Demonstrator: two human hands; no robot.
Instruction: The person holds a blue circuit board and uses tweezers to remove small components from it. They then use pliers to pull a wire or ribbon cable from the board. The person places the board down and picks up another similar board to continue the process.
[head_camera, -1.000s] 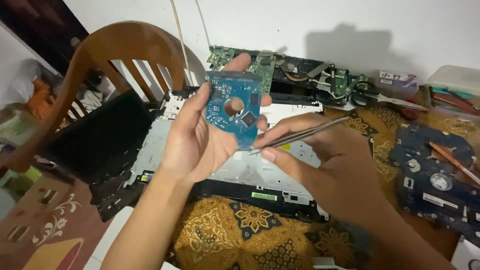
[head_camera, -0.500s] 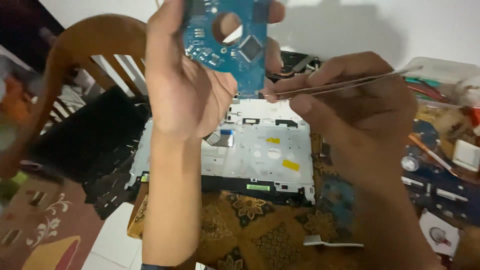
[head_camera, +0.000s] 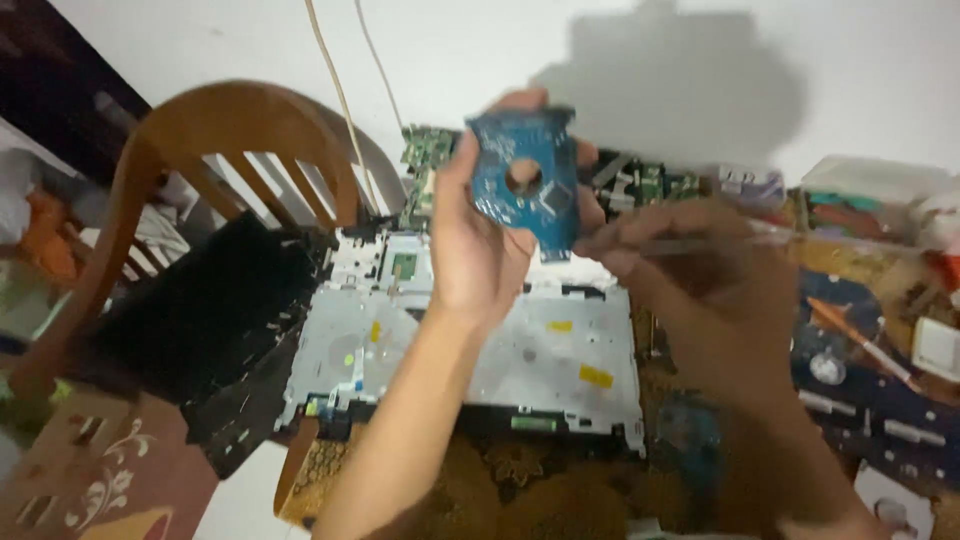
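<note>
Left hand (head_camera: 480, 250) grips upright blue circuit board (head_camera: 525, 185).

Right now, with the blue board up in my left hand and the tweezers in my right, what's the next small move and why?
Probably steady both hands first: the view is blurred, and the tweezers tip sits right at the blue circuit board lower edge, held up by the left hand above the opened laptop chassis.

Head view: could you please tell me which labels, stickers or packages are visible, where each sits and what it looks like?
Yellow sticker: rectangular, right side of the silver laptop chassis.
Second yellow sticker: smaller, above it, near the right hand.
Small yellow sticker: left part of the chassis.
White box: flat, at the right edge.
No screens.
</note>
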